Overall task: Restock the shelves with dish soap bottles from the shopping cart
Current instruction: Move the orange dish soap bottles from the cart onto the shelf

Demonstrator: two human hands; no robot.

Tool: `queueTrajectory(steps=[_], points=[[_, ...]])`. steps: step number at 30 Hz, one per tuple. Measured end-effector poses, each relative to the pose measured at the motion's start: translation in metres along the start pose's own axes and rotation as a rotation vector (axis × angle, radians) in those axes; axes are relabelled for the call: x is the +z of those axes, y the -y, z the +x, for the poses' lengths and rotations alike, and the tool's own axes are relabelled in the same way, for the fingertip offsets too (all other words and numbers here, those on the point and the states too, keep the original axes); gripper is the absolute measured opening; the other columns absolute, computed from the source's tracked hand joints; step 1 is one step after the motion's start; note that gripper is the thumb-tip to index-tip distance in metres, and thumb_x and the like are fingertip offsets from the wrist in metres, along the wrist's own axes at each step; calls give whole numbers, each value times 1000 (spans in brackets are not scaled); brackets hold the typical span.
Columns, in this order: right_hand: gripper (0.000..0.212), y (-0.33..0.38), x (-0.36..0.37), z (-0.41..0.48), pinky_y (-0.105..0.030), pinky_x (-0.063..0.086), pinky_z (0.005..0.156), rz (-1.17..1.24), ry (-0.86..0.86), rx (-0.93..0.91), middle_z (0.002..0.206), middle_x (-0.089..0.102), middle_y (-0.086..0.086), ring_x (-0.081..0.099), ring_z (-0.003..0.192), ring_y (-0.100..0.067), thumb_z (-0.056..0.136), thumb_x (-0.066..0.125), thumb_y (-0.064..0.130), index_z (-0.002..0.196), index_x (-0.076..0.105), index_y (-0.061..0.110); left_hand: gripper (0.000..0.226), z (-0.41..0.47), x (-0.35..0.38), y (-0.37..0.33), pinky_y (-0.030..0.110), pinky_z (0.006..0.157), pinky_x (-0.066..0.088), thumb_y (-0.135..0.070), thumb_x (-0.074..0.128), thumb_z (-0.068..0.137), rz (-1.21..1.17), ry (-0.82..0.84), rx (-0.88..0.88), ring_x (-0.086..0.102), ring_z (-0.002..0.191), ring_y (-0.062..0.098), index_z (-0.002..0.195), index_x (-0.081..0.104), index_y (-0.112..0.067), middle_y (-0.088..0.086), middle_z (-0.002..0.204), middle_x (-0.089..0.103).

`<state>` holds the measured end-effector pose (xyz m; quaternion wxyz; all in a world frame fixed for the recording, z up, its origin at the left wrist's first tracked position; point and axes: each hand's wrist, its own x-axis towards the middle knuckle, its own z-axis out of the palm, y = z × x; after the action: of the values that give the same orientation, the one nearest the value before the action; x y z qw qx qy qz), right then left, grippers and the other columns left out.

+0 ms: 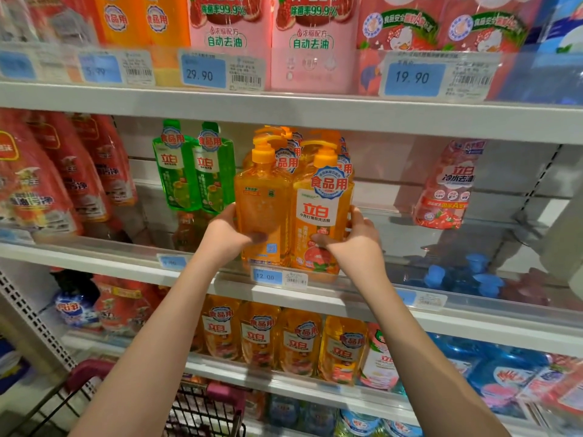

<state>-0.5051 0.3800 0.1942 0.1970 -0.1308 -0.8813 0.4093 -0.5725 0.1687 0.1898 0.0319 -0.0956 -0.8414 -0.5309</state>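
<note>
Two orange dish soap pump bottles stand side by side at the front of the middle shelf [189,272], more orange bottles behind them. My left hand [228,236] grips the left bottle [262,203], which shows its back label. My right hand [353,241] grips the right bottle [321,212], whose front label faces me. Both bottles are upright, above the 12.00 price tag [267,275]. The shopping cart [202,411], with a pink handle, is at the bottom of the view; I cannot see what it holds.
Green refill pouches [195,171] hang to the left of the bottles, red pouches [63,178] further left. A pink pouch [448,187] hangs at the right over blue pump bottles [463,275]. The lower shelf holds orange bottles [280,339]. The upper shelf carries pink packs [312,42].
</note>
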Motion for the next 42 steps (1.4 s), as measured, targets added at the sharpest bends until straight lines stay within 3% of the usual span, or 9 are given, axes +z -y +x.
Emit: queueTrajectory(steps=[7,12,17,21,24,29,32,36,42], points=[[71,-2,5,-3,-40,52,89,-24,-23,-44,124,56,-4,58,109,-25,76,74,45,134,43,18,67,-11,10,-6,36,84,50,-17,76,78,46,-73,1,58,110,26,135,41,-18,6,124,59],[52,-8,11,-14,-28,53,80,125,-27,-75,117,61,-2,62,101,-18,83,70,27,128,46,17,63,-14,9,-6,38,86,52,-23,75,79,86,-85,-7,60,103,22,133,42,-20,3,117,61],[45,-9,13,-25,-15,46,74,241,-11,-78,115,58,2,58,97,-10,88,64,25,129,46,20,31,-19,12,-5,38,80,54,-25,65,87,244,-121,-4,62,92,23,113,50,-17,5,103,63],[32,-1,8,-45,-1,37,77,275,-208,-168,114,49,8,46,102,-2,93,58,22,123,54,15,43,-32,8,1,31,88,45,-32,59,91,322,-171,18,56,110,21,129,49,-14,7,126,56],[15,12,17,-67,-14,46,85,345,-259,-381,107,54,7,52,100,-5,92,56,13,106,61,14,44,-57,-3,10,29,93,42,-28,58,93,290,-253,75,52,117,17,133,50,-12,4,129,55],[9,30,82,-105,-18,45,71,340,109,-566,84,61,4,55,81,-4,89,57,12,89,66,11,26,-124,-34,70,22,83,48,-24,57,93,166,-391,-37,56,94,2,118,62,-17,-6,107,61],[9,33,134,-138,-20,47,74,300,461,-549,86,64,5,58,81,-5,89,60,12,90,69,13,21,-178,-50,133,27,88,48,-21,59,92,128,-482,-307,58,95,6,113,63,-20,-7,104,64],[13,33,199,-187,-21,46,76,162,887,-551,90,64,8,57,82,-7,91,59,16,97,70,13,27,-268,-58,211,18,85,41,-14,61,90,155,-534,-651,59,93,13,117,63,-9,4,106,67],[24,26,301,-288,-24,46,87,-115,1408,-676,106,67,-4,62,98,-16,91,59,18,112,66,10,34,-403,-68,276,30,83,45,-10,63,84,127,-674,-1024,63,103,30,118,63,-8,14,107,68]])
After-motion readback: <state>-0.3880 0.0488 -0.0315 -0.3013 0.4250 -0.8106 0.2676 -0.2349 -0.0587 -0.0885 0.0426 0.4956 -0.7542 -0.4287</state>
